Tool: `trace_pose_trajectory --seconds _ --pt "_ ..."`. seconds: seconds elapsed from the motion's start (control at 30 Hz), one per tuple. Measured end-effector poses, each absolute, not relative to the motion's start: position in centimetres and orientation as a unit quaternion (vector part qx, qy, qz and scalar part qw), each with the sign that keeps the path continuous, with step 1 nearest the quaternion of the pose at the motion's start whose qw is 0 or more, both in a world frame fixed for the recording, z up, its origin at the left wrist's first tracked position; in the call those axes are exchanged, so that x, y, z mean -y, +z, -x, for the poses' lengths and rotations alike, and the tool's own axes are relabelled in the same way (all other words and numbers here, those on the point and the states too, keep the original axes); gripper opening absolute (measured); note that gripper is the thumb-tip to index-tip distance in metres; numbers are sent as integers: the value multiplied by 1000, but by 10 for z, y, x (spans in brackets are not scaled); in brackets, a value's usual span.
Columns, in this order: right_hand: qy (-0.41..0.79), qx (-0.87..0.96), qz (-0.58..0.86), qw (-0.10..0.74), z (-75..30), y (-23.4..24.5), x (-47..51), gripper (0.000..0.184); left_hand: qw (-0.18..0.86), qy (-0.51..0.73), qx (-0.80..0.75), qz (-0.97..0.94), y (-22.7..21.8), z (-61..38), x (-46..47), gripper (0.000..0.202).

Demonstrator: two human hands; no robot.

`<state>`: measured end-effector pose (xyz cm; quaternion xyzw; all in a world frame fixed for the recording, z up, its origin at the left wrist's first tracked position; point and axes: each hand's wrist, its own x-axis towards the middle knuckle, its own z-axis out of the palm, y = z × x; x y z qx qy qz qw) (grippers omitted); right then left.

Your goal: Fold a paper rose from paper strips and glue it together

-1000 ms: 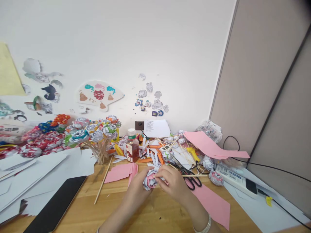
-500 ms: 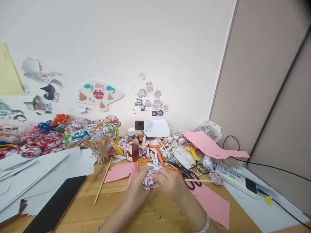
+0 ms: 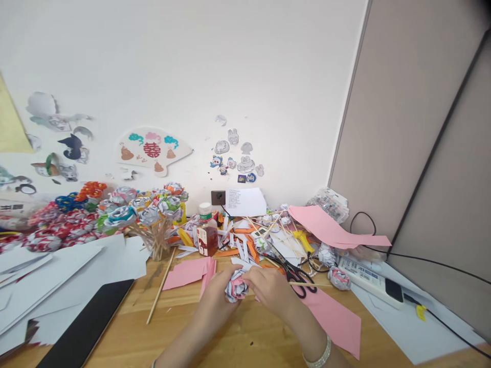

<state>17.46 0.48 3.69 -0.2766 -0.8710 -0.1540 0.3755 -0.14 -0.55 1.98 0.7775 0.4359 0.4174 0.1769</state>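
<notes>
Both my hands meet over the wooden desk around a small paper rose of printed white and pink paper. My left hand cups it from the left with curled fingers. My right hand pinches its top right edge; a thin wooden stick runs out to the right from under this hand. A silver bracelet sits on my right wrist.
Black scissors lie just right of my hands on pink paper. Folded pink sheets, a long skewer, a glue bottle, a bunch of paper roses on sticks, white sheets and a black tablet lie left.
My hands and the rose have stayed in place with small finger shifts. The view has drifted slightly to the right.
</notes>
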Motion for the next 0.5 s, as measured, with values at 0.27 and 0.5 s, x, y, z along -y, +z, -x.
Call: trace_pose_trajectory --seconds 0.27,0.5 --pt "-136 868 280 386 -173 36 -5 45 172 427 -438 -773 23 0 7 48" --pt "-79 867 291 397 -175 36 -4 39 154 423 -424 -786 25 -1 9 46"
